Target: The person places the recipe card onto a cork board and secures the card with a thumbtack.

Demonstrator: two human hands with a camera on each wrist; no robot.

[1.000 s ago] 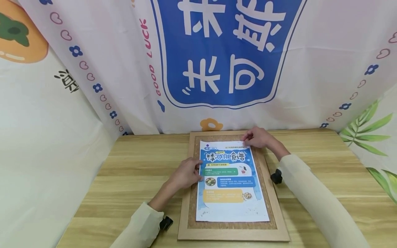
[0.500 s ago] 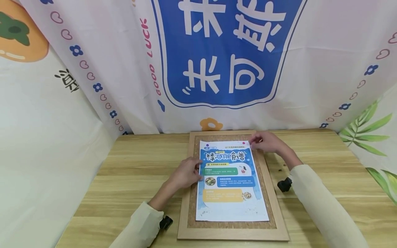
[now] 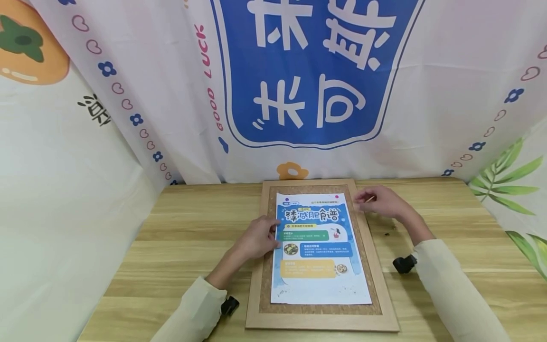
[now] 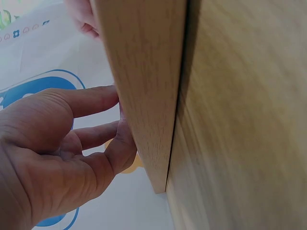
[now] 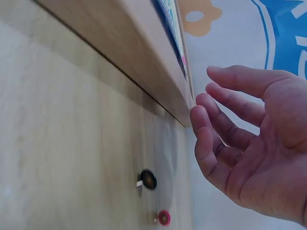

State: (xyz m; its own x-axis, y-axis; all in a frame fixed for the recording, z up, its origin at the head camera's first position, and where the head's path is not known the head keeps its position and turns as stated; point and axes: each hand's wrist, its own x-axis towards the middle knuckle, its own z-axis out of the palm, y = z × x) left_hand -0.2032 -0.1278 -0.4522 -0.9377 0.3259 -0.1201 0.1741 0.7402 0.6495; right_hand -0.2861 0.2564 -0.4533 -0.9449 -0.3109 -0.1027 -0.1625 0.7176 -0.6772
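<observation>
A printed paper poster (image 3: 320, 289) with blue headings lies on a wood-framed cork board (image 3: 322, 323). A purple pushpin (image 3: 287, 199) sits in its top left corner and a pink pushpin (image 3: 336, 196) in its top right. My left hand (image 3: 258, 236) rests over the board's left side, its fingertips on the poster's left edge; in the left wrist view the frame's side (image 4: 144, 72) partly hides those fingertips. Off the board's upper right edge hovers my right hand (image 3: 380, 202), fingers loosely bent with nothing between them in the right wrist view.
On the wooden table (image 3: 188, 228) right of the board lie a black pushpin (image 5: 148, 179) and a pinkish-red pushpin (image 5: 164, 217). A printed white curtain (image 3: 427, 118) hangs behind the table's back edge.
My right hand has let go of the pink pushpin at the poster's top right corner, now visible there, and moved right and down off the board. The left hand stays put.
</observation>
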